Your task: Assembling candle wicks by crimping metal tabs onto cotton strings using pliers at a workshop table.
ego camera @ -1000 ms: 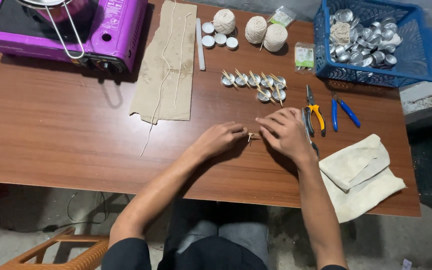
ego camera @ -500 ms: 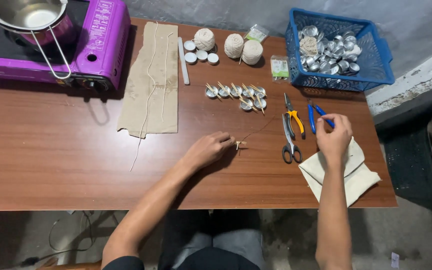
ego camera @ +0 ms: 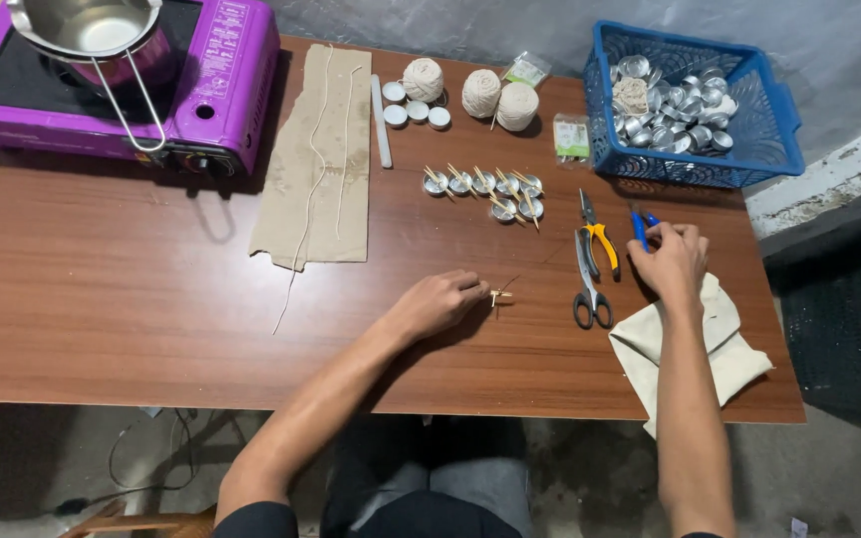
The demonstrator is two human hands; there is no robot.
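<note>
My left hand (ego camera: 440, 302) rests on the brown table (ego camera: 132, 299), its fingertips pinching a small bundle of wooden sticks with a thin wick (ego camera: 501, 296). Off to the right, my right hand (ego camera: 672, 261) curls over the blue-handled pliers (ego camera: 639, 227), whose handles poke out beyond the fingers. Grey scissors (ego camera: 588, 284) and yellow-handled pliers (ego camera: 600, 237) lie between the two hands. Further back stands a row of small metal cups with sticks across them (ego camera: 485, 184).
A blue basket (ego camera: 695, 177) of metal cups sits back right, a cream cloth (ego camera: 695, 349) by the right edge. Back left are a purple stove (ego camera: 221, 90) with a steel pot (ego camera: 87, 25), and cardboard (ego camera: 316, 169) with wicks. Yarn balls (ego camera: 480, 93) lie behind.
My right hand left the stick bundle at the centre and moved right to the blue-handled pliers, uncovering the scissors. The left hand stayed on the bundle.
</note>
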